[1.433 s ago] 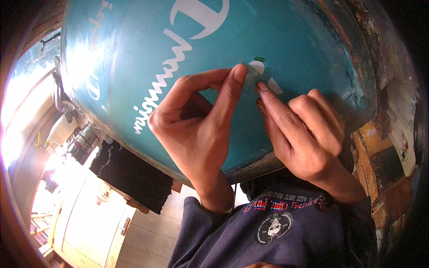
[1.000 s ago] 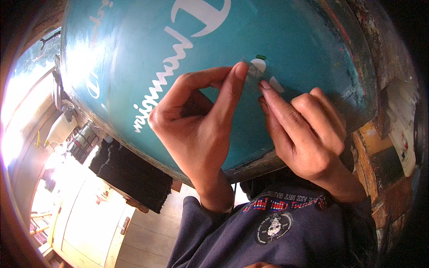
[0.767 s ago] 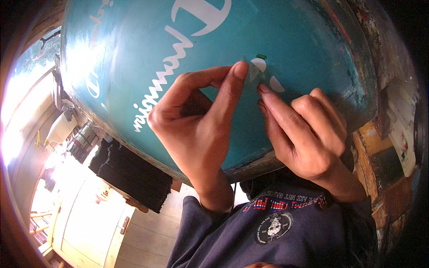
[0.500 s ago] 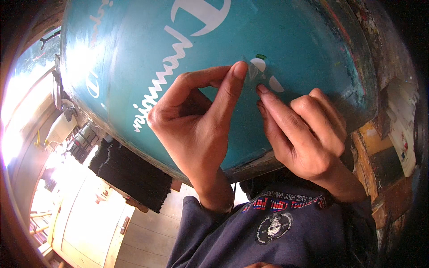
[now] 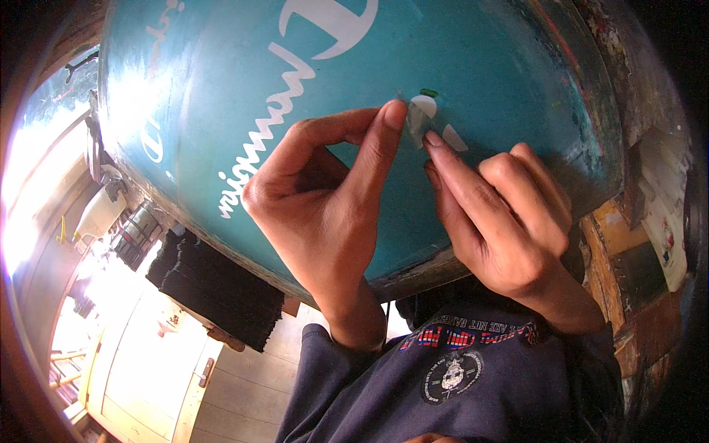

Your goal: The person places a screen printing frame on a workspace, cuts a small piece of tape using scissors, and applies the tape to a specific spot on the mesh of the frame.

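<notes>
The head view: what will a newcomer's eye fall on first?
Probably the large teal panel with white lettering, filling the upper middle. The left hand and right hand come next, near the centre, a small translucent piece between them. Bright glare whitens the panel's left part.

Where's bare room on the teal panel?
Teal panel: widest bare patch lies between white logo and right rim, beyond right hand; narrower one between it and left hand. Crowded: around film, white marks, green mark.
</notes>
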Demonstrator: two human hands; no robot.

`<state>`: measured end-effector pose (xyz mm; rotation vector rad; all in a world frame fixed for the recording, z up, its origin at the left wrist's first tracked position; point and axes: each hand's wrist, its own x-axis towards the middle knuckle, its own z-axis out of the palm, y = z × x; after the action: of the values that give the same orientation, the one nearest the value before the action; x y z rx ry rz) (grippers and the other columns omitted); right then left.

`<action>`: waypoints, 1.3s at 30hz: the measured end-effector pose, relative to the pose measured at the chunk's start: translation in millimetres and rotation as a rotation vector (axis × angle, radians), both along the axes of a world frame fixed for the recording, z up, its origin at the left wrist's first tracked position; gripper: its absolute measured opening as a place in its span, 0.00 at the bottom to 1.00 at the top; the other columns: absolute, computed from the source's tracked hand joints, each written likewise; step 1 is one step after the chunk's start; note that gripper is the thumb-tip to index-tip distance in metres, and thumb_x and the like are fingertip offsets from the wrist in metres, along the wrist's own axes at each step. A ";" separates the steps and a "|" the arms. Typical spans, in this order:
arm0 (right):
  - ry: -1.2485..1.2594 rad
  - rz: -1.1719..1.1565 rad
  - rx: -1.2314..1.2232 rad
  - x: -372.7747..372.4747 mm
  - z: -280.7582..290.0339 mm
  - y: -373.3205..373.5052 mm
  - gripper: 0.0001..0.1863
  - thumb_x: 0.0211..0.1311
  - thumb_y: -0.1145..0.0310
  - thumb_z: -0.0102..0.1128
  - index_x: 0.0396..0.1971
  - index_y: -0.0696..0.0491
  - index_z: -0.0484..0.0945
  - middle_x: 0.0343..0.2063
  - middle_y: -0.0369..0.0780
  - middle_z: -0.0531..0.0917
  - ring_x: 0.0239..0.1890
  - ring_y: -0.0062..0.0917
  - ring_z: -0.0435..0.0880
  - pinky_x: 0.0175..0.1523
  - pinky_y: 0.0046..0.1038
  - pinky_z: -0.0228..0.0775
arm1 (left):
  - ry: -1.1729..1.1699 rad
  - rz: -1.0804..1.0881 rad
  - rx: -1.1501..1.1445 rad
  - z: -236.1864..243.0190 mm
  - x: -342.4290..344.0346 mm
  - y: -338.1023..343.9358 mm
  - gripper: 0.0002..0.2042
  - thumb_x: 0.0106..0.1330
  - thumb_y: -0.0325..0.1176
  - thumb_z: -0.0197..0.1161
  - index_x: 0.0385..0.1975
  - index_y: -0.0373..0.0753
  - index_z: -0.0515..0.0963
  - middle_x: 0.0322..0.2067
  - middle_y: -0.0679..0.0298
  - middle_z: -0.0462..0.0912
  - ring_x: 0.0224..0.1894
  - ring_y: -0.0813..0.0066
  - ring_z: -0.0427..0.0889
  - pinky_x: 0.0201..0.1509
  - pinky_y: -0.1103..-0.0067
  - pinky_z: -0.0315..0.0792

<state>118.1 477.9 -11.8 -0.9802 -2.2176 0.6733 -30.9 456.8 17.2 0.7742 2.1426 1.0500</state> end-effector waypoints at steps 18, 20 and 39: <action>-0.019 -0.005 -0.002 -0.3 -1.0 -1.1 0.18 0.48 0.83 0.69 0.43 0.61 0.84 0.18 0.34 0.68 0.18 0.21 0.65 0.22 0.22 0.58 | 0.053 -0.023 0.006 -0.2 -0.2 0.2 0.06 0.55 0.25 0.75 0.30 0.32 0.85 0.23 0.65 0.84 0.25 0.87 0.77 0.32 0.91 0.68; -0.015 -0.006 -0.006 -0.6 -1.4 -1.4 0.18 0.48 0.83 0.70 0.43 0.61 0.84 0.18 0.34 0.68 0.18 0.21 0.65 0.22 0.22 0.59 | 0.043 -0.021 -0.004 0.3 -0.4 -0.4 0.06 0.55 0.24 0.75 0.30 0.32 0.85 0.23 0.65 0.84 0.25 0.87 0.77 0.32 0.91 0.68; -0.019 -0.001 -0.004 1.0 -1.6 0.2 0.18 0.49 0.83 0.69 0.43 0.61 0.84 0.18 0.34 0.69 0.18 0.21 0.65 0.22 0.23 0.59 | 0.039 -0.020 0.028 -2.0 0.5 -0.3 0.06 0.55 0.24 0.75 0.30 0.33 0.85 0.24 0.65 0.85 0.26 0.88 0.78 0.32 0.91 0.69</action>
<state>119.1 478.1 -13.4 -0.9933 -2.2328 0.6706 -30.4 456.6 15.1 0.8336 2.1527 1.0650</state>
